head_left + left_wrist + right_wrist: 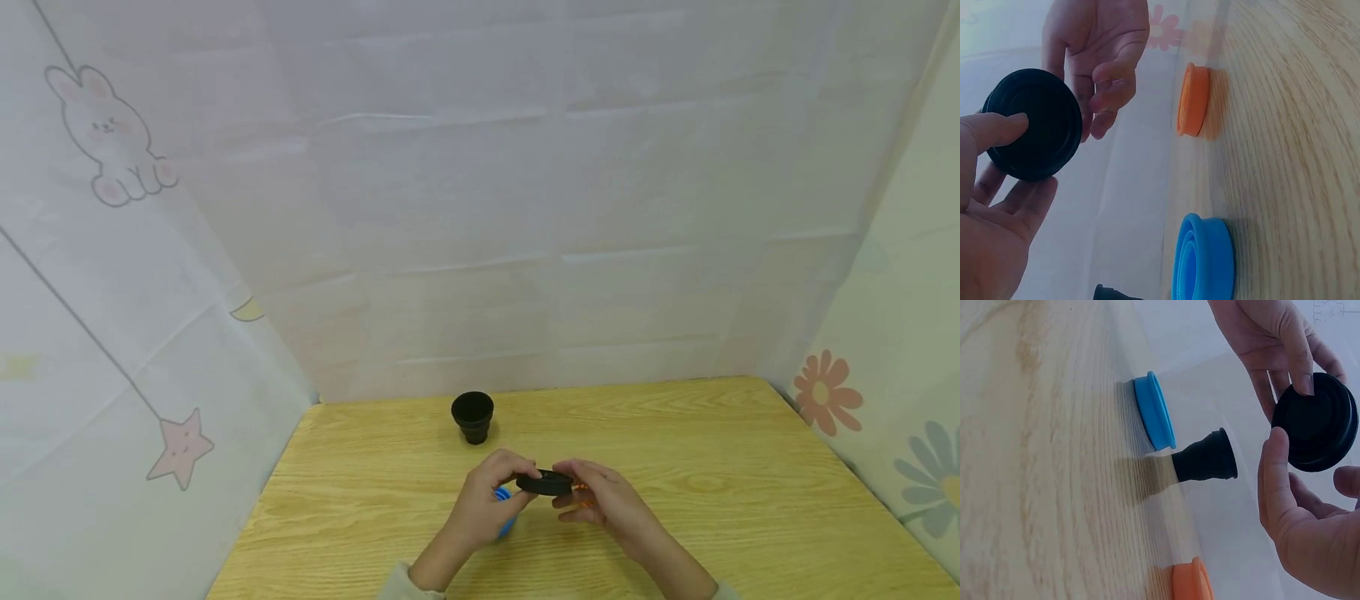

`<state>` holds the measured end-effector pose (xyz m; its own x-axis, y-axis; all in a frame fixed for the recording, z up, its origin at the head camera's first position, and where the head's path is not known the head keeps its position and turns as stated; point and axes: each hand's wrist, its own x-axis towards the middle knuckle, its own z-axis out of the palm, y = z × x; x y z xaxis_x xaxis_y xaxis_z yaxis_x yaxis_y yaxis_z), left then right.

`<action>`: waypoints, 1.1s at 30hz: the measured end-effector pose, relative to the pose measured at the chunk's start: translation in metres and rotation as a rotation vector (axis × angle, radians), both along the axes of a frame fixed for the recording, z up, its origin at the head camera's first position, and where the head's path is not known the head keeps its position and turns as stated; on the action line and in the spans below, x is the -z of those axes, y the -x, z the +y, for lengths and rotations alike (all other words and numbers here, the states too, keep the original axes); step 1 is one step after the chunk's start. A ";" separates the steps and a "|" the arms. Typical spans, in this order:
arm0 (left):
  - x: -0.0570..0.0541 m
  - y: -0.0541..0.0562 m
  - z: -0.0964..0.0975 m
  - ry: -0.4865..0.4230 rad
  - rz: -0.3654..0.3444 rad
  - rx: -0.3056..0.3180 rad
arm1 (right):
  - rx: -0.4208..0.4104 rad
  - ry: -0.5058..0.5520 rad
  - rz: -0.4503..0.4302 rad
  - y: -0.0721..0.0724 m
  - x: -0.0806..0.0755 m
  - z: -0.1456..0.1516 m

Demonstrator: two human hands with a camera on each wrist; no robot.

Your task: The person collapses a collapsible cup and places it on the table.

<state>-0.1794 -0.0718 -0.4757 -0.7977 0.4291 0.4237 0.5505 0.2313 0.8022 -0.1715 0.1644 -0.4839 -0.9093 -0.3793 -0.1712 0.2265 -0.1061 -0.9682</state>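
Note:
My left hand (478, 502) holds a round black collapsed cup (1044, 147) above the table, thumb on its flat face and fingers behind. Just to its right, my right hand (617, 510) has its fingers loosely bent, with a fingertip at the disc's edge in the right wrist view; whether it bears any weight I cannot tell. Below the hands lie a blue collapsed cup (1217, 262) with nested rings and an orange collapsed cup (1195, 103). In the head view the hands mostly cover these two.
A black cup (473, 418) stands upright and expanded, mouth up, toward the back of the wooden table (360, 500). Pale printed sheets (465, 208) hang behind the table and along both sides.

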 end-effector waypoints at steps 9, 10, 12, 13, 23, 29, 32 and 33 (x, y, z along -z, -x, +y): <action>0.005 0.000 0.006 0.076 0.226 -0.019 | -0.055 0.110 -0.049 0.002 0.000 0.003; 0.006 0.000 0.007 0.087 0.230 -0.016 | -0.050 0.127 -0.058 0.003 0.000 0.003; 0.006 -0.001 0.007 0.106 0.214 -0.007 | -0.036 0.156 -0.074 0.003 -0.001 0.003; 0.006 -0.002 0.007 0.116 0.203 -0.002 | -0.026 0.167 -0.081 0.003 -0.001 0.002; 0.001 0.000 0.000 0.072 -0.099 0.070 | 0.068 0.133 -0.020 0.003 -0.004 0.002; -0.009 0.004 0.000 -0.154 -0.531 0.063 | 0.146 0.061 0.007 0.006 -0.004 0.003; -0.014 0.007 0.002 -0.268 -0.699 0.054 | 0.141 0.044 0.020 0.007 -0.006 0.005; -0.015 0.008 0.003 -0.286 -0.731 0.056 | 0.137 0.042 0.023 0.007 -0.007 0.005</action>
